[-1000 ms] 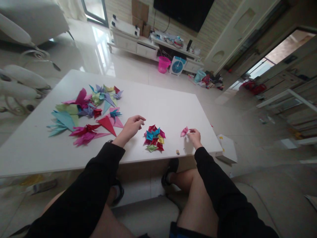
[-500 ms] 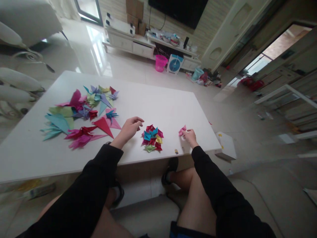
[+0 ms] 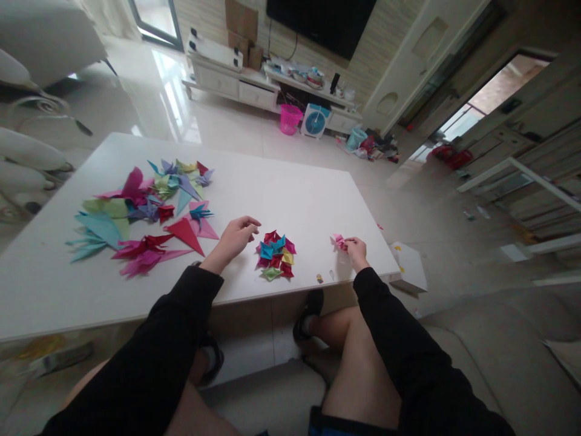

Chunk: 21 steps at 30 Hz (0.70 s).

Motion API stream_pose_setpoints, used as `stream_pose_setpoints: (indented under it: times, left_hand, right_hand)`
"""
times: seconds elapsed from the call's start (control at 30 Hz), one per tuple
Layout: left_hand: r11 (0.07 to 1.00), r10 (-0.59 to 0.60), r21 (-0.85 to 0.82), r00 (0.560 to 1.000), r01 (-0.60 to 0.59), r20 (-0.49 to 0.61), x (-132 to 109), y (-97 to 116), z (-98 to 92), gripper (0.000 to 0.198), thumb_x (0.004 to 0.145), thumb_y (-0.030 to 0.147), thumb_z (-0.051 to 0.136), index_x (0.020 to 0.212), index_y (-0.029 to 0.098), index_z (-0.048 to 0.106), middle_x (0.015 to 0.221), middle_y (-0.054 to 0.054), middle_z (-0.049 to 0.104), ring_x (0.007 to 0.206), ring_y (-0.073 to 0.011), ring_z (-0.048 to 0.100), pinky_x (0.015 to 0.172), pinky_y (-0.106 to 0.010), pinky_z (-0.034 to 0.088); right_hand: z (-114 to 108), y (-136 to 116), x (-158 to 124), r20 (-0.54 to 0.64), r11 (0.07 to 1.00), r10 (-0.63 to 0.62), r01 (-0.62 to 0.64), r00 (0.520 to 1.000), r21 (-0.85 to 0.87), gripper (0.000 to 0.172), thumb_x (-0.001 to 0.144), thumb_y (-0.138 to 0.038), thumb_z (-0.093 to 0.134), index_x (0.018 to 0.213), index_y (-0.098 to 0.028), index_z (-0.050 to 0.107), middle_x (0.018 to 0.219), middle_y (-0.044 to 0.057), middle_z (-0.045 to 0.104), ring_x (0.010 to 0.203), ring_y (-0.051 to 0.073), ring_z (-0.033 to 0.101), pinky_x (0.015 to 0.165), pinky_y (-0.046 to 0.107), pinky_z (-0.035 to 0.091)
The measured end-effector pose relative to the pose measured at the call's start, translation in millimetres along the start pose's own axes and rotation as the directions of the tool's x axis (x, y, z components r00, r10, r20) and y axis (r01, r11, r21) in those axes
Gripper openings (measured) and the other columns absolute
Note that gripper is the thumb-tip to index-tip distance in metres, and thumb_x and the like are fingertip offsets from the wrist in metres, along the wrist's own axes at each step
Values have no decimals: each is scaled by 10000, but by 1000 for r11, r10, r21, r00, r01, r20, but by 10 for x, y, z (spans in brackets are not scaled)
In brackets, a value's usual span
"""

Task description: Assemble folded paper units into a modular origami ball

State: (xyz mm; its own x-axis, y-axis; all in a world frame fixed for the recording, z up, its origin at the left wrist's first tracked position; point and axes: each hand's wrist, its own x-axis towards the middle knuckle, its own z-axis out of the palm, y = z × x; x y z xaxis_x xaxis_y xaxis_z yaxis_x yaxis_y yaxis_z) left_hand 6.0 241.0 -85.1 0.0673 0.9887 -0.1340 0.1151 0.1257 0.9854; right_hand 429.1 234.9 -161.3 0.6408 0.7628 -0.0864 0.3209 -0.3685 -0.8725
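Observation:
Between finger and thumb of my right hand is a pink folded paper piece, held near the table's right end. My left hand hovers over the white table with its fingers loosely bent and apart, holding nothing. Just right of it lies a tight cluster of small folded paper pieces in red, blue, yellow, pink and green. Left of that hand spreads a larger pile of folded paper cranes in many colours. Some cranes overlap, so parts of them are hidden.
Two tiny objects, one of them yellowish, lie near the table's front edge. A white box stands beyond the right corner. Across the floor are a pink basket, a blue fan and a TV cabinet.
My right hand has shifted slightly right with the pink paper piece, which now shows at a different angle. My left hand stays about where it was; the whole view has shifted a little.

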Motion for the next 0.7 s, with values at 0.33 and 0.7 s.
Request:
stream_pose_setpoints:
  times: [0.33, 0.7]
  left_hand:
    - [1000, 14, 17, 1000, -14, -6, -2, 4, -3, 246, 692, 258, 556, 864, 151, 697, 743, -37, 657, 618, -145, 583, 619, -277, 468]
    - [998, 12, 57, 1000, -11, -13, 38, -83, 20, 250, 704, 223, 534, 882, 144, 689, 757, -36, 655, 622, -144, 590, 634, -280, 474]
  right_hand:
    - [-570, -233, 102, 225, 992, -31, 58, 974, -116, 299, 570, -320, 791, 794, -131, 730, 791, 119, 764, 670, 175, 659, 563, 252, 437]
    - [-968, -5, 216, 332, 926, 55, 76, 942, -369, 149, 687, -287, 680, 744, -150, 679, 744, 73, 725, 542, 111, 557, 456, 212, 320]
